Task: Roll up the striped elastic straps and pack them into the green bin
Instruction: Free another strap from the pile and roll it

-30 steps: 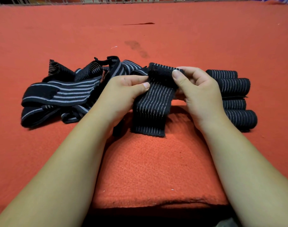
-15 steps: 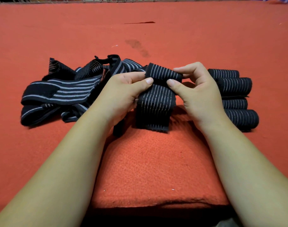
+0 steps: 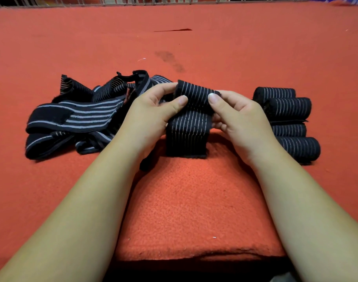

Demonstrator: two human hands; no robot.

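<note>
A black strap with thin grey stripes (image 3: 189, 127) is held up between both hands, its top wound into a small roll and its loose tail hanging down to the red cloth. My left hand (image 3: 148, 115) pinches the roll's left end with thumb and fingers. My right hand (image 3: 238, 117) pinches its right end. A tangled pile of unrolled striped straps (image 3: 76, 117) lies to the left. Several finished rolls (image 3: 290, 123) lie side by side at the right. No green bin is in view.
Red felt cloth (image 3: 194, 210) covers the whole work surface, with a raised hump under my forearms and a dark front edge below. A dark smudge (image 3: 170, 60) marks the cloth farther back. A wire fence (image 3: 133, 0) runs along the far edge.
The roll at the strap's top has grown thicker and the hanging tail shorter. Both hands have turned the roll and shifted their thumbs onto its front.
</note>
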